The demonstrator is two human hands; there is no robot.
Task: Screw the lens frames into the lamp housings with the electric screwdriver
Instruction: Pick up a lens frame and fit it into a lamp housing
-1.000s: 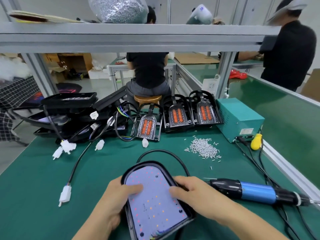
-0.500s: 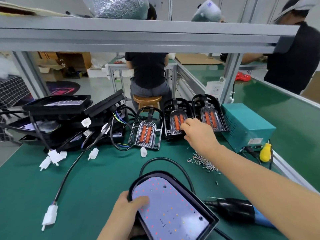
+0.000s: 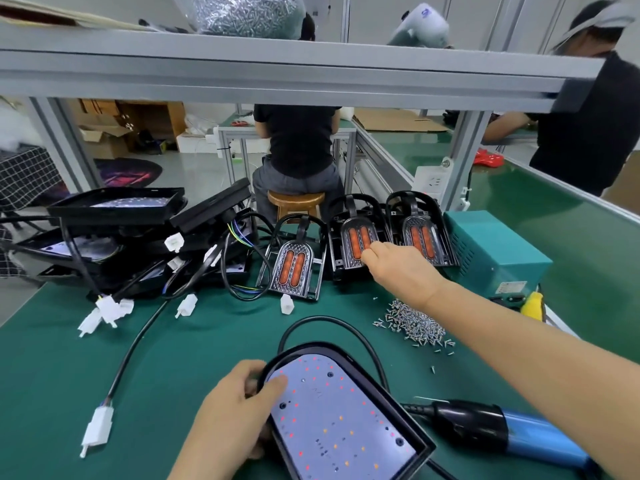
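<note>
Head view shows a green table [image 3: 69, 382] with a black lamp housing [image 3: 341, 415] lying at the near edge, its LED board facing up. The left hand [image 3: 235, 420] has its grip clenched on the housing's left rim, thumb resting on the board. The right hand [image 3: 398, 271] reaches across the table to the middle of three lens frames [image 3: 358, 242] standing in a row at the far side; its fingertips [image 3: 369, 259] touch the frame's lower edge, and whether that grip has closed on it cannot be told. A loose pile of screws [image 3: 414, 322] lies under the right forearm. The electric screwdriver [image 3: 498, 429], black with a blue body, lies on the table just right of the housing, untouched. A teal power box [image 3: 495, 254] stands beside the rightmost frame.
</note>
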